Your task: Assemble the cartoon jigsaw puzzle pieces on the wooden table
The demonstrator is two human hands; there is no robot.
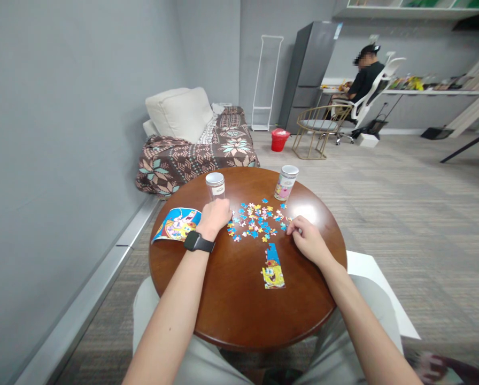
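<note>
Loose jigsaw pieces (257, 220) in blue, yellow and pink lie spread over the middle of the round table. My left hand (216, 215), with a black watch on its wrist, is at the left edge of this pile; its bent fingers are mostly hidden behind the back of the hand. On the other side rests my right hand (307, 238), fingers loosely curled and apart, the tips close to the pile's right edge. Nothing shows in its grasp. Nearer to me lies a joined puzzle strip (273, 267) with a yellow cartoon face and a blue top.
A curled picture sheet (177, 224) lies left on the brown table (239, 310). Two lidded cans, the left can (216, 186) and the right can (285, 184), stand behind the pieces. Farther back are a sofa (179, 115), a red bin (279, 140) and a seated person (365, 77).
</note>
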